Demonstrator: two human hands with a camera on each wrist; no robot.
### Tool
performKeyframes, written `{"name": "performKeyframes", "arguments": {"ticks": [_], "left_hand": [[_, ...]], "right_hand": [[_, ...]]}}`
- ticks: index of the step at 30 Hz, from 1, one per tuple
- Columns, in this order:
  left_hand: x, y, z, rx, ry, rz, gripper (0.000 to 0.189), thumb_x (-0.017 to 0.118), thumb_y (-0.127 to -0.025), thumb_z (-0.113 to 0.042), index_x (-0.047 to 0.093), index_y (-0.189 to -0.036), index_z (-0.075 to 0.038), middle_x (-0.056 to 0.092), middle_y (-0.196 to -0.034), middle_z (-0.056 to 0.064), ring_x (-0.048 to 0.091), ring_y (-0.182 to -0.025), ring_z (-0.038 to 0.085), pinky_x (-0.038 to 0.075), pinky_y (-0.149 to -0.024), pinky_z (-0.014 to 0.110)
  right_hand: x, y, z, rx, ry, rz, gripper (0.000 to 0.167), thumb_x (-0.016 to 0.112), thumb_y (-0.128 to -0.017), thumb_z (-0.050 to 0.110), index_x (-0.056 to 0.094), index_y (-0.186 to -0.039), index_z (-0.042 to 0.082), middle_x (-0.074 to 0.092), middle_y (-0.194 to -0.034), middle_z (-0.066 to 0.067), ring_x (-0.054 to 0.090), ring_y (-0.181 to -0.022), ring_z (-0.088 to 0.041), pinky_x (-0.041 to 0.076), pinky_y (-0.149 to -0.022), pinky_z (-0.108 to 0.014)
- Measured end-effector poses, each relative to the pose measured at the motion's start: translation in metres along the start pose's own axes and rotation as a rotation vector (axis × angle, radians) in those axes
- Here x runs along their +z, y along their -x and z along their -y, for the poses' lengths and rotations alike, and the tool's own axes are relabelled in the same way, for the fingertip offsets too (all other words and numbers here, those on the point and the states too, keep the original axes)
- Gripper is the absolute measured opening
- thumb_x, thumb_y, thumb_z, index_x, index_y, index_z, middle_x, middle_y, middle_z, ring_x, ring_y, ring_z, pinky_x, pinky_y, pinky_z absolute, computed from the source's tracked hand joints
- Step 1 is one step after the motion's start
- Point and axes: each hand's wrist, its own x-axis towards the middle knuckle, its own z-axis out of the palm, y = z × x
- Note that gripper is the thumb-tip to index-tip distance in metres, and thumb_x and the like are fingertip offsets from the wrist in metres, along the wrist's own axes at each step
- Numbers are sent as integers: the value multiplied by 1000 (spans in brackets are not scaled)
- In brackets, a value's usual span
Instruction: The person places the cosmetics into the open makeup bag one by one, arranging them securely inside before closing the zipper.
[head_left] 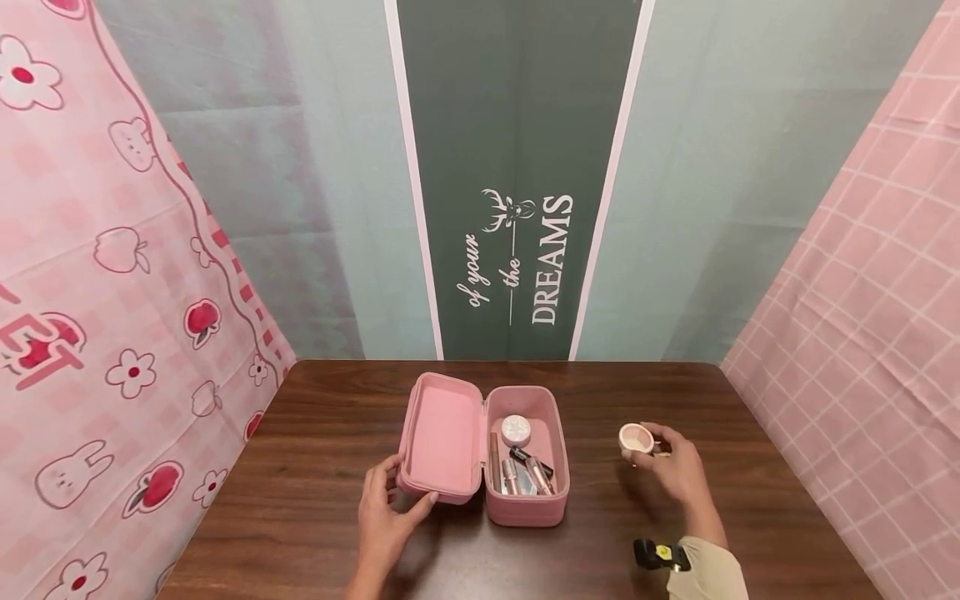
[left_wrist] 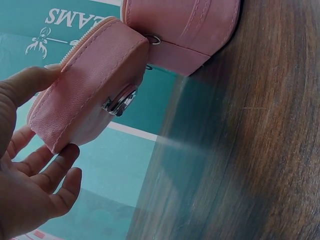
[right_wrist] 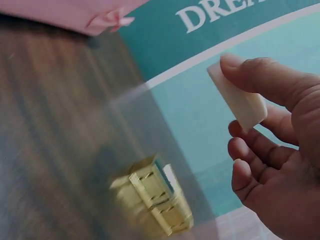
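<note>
A pink zip-up makeup case (head_left: pixel 528 510) stands unfolded on the table, its lid (head_left: pixel 444 433) swung out to the left. My left hand (head_left: pixel 386 508) grips the lid's near left corner, with thumb on the rim and fingers beneath, as the left wrist view shows. Inside the case lie a round white compact (head_left: pixel 515 430), several lipstick tubes (head_left: pixel 511 477) and a black tube (head_left: pixel 525 456). To the right of the case, my right hand (head_left: pixel 678 471) pinches a small round pale pot (head_left: pixel 636 438) with a cream-coloured face between thumb and fingers, raised above the table.
Brown wooden table (head_left: pixel 300 500) lies under everything. A shiny gold ridged object (right_wrist: pixel 160 195) shows below the right hand in the right wrist view. Printed cloths hang behind and at both sides. The case carries a metal clasp (left_wrist: pixel 121 101) and a pink bow (right_wrist: pixel 112 20).
</note>
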Motion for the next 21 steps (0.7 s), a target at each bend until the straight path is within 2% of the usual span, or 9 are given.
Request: {"name": "performKeyframes", "arguments": {"ticks": [7,13,21], "left_hand": [[0,1,1,-9,2,5,73,90,-54,-11,56,-118,-6,55,-104,5,57,-83,22,46,-65,37],[0,-1,1,-12,20,14,74,90,-54,-11,56,-119,-6,55,-105,5,57,-85,22,46,-67,38],[-1,-1,1,-5,34,12,74,89,-53,-8,56,-119,-5,54,-105,5,57,-84,22,46,-66,41]], "right_hand": [[-5,-17,20,-80,-20,72,55,78,-74,11,53,-120,-7,58,-101,-18,53,-87,-29,44,-67,-31],[-6,-31,42,-79,-46,144,56,78,-74,12,53,-120,-7,58,-100,-17,51,-85,-26,43,-68,-33],[5,-49,63,-117,-43,214,54,78,-72,10,54,-117,-7,58,-99,-18,53,-85,-28,44,-70,-35]]}}
